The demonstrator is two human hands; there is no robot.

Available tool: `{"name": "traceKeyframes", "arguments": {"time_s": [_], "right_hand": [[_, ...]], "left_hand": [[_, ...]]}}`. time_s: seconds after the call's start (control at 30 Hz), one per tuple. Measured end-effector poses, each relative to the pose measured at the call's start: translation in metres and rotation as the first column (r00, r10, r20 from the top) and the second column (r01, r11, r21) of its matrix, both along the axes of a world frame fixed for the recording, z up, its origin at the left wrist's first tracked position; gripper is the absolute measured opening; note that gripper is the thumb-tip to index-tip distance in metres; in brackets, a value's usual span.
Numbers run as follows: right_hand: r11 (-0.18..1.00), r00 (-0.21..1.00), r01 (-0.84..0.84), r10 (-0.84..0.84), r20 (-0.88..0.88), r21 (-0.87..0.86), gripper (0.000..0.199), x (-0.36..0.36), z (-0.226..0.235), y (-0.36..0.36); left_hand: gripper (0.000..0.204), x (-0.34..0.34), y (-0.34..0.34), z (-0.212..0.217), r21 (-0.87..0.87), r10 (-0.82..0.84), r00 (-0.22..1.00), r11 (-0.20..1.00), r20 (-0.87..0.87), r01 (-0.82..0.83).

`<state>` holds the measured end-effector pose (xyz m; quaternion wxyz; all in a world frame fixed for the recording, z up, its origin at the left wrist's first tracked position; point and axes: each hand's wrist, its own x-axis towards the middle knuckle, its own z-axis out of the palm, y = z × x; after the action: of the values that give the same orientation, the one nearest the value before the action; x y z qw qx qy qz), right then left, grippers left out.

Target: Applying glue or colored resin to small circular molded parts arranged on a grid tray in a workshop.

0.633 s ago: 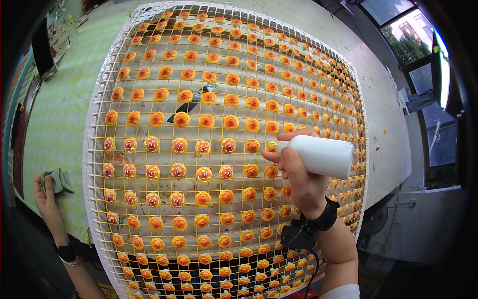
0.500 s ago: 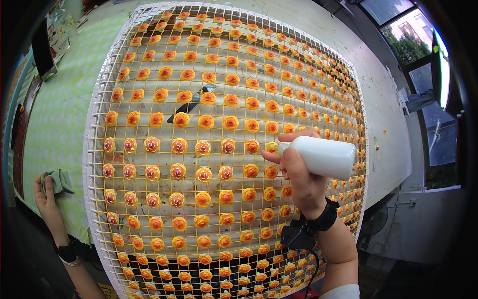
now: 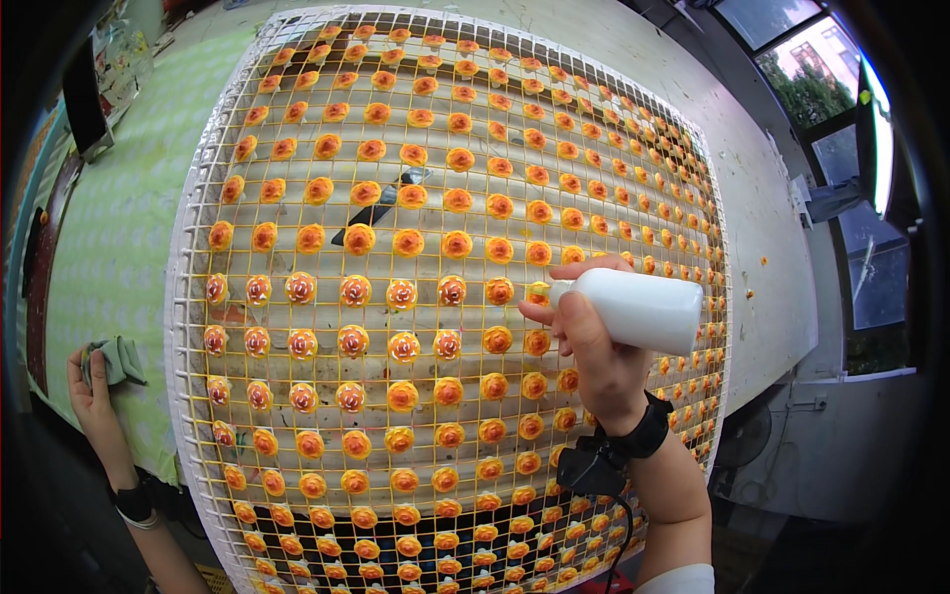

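Observation:
A large white wire grid rack (image 3: 188, 297) lies over the table and carries rows of small orange rosette pieces. My right hand (image 3: 594, 361) grips a white squeeze bottle (image 3: 638, 309) held sideways, its tip pointing left at an orange piece (image 3: 535, 294) in the middle row. Pieces to the left in that row, such as one rosette (image 3: 452, 289), show white swirls on top. My left hand (image 3: 94, 386) rests at the table's left edge and holds a folded grey-green cloth (image 3: 117, 358).
A light green patterned cloth (image 3: 119, 228) covers the table left of the rack. A dark flat tool (image 3: 371, 213) lies under the grid near the upper middle. Windows (image 3: 792, 59) and a grey ledge stand at the right.

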<state>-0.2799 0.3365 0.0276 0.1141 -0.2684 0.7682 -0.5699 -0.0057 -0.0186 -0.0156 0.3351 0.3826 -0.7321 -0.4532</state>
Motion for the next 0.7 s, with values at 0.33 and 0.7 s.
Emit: {"name": "traceKeyframes", "arguments": {"time_s": [0.33, 0.7], "right_hand": [[0.998, 1.000, 0.003, -0.002, -0.016, 0.057, 0.022, -0.0005, -0.0001, -0.0009], [0.998, 0.999, -0.008, 0.010, -0.031, 0.064, 0.020, -0.0003, 0.0003, 0.0001]], "left_hand": [[0.018, -0.0001, 0.0004, 0.0016, 0.010, -0.013, 1.000, 1.000, 0.010, 0.013], [0.017, 0.0016, -0.0021, -0.0008, -0.010, -0.004, 1.000, 1.000, 0.020, 0.004]]}}
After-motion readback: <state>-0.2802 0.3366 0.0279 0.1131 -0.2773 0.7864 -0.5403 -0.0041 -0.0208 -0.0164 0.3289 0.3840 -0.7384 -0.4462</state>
